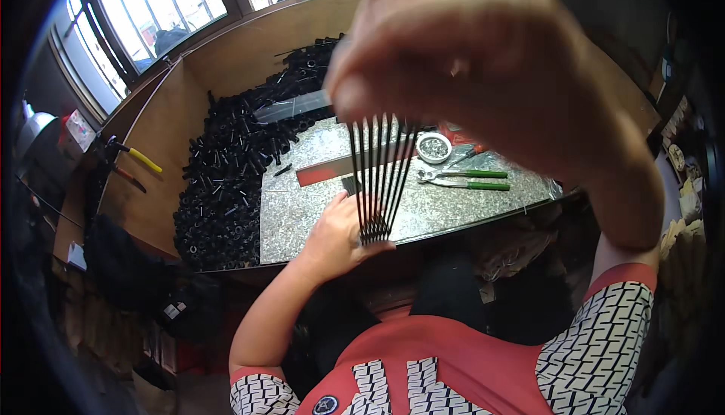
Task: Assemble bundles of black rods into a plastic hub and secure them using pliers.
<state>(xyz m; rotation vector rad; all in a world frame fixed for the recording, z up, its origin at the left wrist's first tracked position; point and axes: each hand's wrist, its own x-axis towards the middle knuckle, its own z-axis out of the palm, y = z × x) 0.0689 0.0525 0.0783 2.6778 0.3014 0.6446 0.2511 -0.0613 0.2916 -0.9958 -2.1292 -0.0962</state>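
Observation:
My right hand [468,45] is raised very near the camera, large and partly blurred. Its fingers are closed on the upper ends of several thin black rods [374,228]. Those rods hang down in a fan, drawing together toward the bottom. My left hand [332,237] grips them near their crowded lower ends, its thumb stretched along the near side. Behind the rods, a long flat bar [321,172], reddish at its left end, lies on the speckled worktop [291,226]. How the upper ends sit inside my right hand is hidden.
Green-handled pincers [487,185] lie right of the rods, beside a white bowl [434,161] of small metal bits. Black tubular parts [226,166] are heaped at the left, with a clear plastic strip [294,107] behind. A wooden wall [151,196] encloses the bench; a yellow-handled tool [146,160] rests outside.

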